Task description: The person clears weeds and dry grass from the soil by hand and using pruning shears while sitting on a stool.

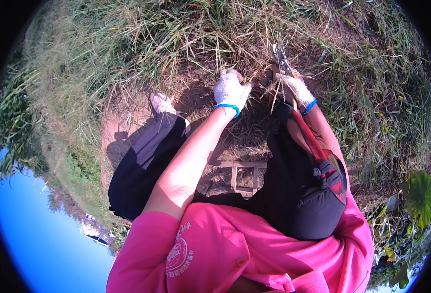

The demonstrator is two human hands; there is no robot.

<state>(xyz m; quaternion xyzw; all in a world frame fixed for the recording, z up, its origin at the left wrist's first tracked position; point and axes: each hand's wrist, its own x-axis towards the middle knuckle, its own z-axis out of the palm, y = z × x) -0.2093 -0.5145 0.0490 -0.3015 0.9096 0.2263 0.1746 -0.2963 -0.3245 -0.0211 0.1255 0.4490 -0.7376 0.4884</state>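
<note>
My left hand [232,89], in a white knit work glove with a blue cuff, is curled into a fist over bare soil. Thin grass stems [218,55] rise at its knuckles and thumb, seemingly caught in the fingers. To its right, my right hand [298,88] wears a matching glove and is closed around a pair of pruning shears [282,63]. Their metal blades point away from me, towards dry grass; the handles are largely hidden by the glove. Loose dry stalks [273,91] lie across the right fingers, near the shoe on that side.
Tangled grass [157,40] grows ahead and on both sides. Between my legs, in black trousers [303,197], a wooden frame [234,175] sits low to the ground. Broad-leaved plants [422,199] stand at the lower right. Bare earth [118,113] shows beside my left shoe.
</note>
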